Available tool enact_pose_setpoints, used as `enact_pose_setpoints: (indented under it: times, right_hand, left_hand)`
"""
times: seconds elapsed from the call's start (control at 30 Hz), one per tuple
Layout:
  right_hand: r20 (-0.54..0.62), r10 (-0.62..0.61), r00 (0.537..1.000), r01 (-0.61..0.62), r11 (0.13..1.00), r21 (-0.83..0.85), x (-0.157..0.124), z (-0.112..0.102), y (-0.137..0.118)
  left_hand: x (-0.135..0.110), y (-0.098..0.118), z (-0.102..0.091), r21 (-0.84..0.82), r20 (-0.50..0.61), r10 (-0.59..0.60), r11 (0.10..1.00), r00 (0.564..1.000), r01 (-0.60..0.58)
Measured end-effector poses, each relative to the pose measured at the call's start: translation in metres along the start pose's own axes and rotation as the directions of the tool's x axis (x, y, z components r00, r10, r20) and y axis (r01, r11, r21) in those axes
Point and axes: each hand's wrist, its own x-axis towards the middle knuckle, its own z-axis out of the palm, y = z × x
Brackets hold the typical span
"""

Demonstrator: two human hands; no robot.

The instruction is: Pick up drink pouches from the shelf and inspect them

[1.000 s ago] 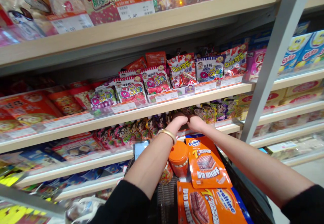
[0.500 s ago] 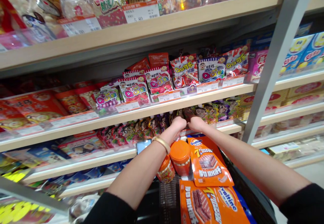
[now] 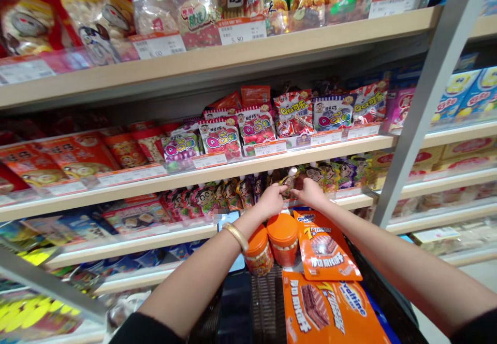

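My left hand (image 3: pixel 272 200), with a gold bangle (image 3: pixel 235 236) on the wrist, reaches to a row of spouted pouches (image 3: pixel 205 196) on a lower shelf. Its closed fingers are on the left side of one white-capped spouted pouch (image 3: pixel 290 178). From the other side, my right hand (image 3: pixel 311 195) has its fingers closed on that same pouch. Fingertips are partly hidden against the packaging. Below my hands, a dark basket (image 3: pixel 267 302) carries two orange-lidded jars (image 3: pixel 282 240) and orange Ovaltine wafer bags (image 3: pixel 330 310).
Above runs a shelf edge (image 3: pixel 217 175) with gummy candy bags (image 3: pixel 221 139) and price tags. A grey shelf post (image 3: pixel 415 105) slants down at the right. A phone (image 3: pixel 233 219) is beside the jars, near my left forearm. Boxed snacks (image 3: pixel 477 90) stand beyond the post.
The view has shifted, so the shelves sit lower and further right. My hands have drawn slightly apart, and the white-capped pouch between them now shows more clearly.
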Motion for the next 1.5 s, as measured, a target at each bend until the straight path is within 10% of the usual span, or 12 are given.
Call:
enact_pose_setpoints:
  times: [0.1, 0.23, 0.43, 0.57, 0.7, 0.87, 1.17, 1.5]
  right_hand:
    - [-0.105, -0.069, 0.992, 0.074, 0.996, 0.042, -0.017, -0.005, 0.0]
    - [-0.219, -0.184, 0.958, 0.203, 0.977, 0.07, -0.041, -0.023, -0.007]
    - [-0.437, -0.481, 0.76, 0.515, 0.856, -0.046, -0.065, -0.056, -0.044]
    - [-0.298, -0.419, 0.858, 0.478, 0.862, 0.166, -0.075, -0.053, -0.069]
    - [0.057, -0.348, 0.936, 0.252, 0.773, 0.583, -0.083, -0.032, -0.082]
    - [0.127, -0.258, 0.958, 0.079, 0.662, 0.746, -0.089, -0.005, -0.086]
    - [0.135, -0.176, 0.975, 0.047, 0.759, 0.649, -0.097, 0.018, -0.067]
    - [0.104, -0.217, 0.971, 0.137, 0.853, 0.504, -0.102, 0.021, -0.06]
  left_hand:
    - [-0.012, 0.0, -0.005, 0.037, 0.043, 0.206, 0.978, 0.978, -0.207]
    - [-0.037, 0.008, -0.014, 0.188, 0.099, 0.533, 0.82, 0.841, -0.541]
    - [-0.078, 0.037, -0.037, 0.324, -0.018, 0.717, 0.663, 0.696, -0.675]
    - [-0.1, 0.049, -0.049, 0.281, -0.273, 0.735, 0.678, 0.621, -0.679]
    - [-0.111, 0.048, -0.052, 0.121, -0.481, 0.532, 0.828, 0.697, -0.548]
    - [-0.108, 0.028, -0.042, -0.317, -0.609, 0.202, 0.824, 0.767, -0.469]
    - [-0.108, -0.021, -0.024, -0.553, -0.209, 0.012, 0.823, 0.978, -0.129]
    - [-0.113, -0.031, -0.023, -0.555, -0.079, 0.072, 0.825, 0.994, -0.104]
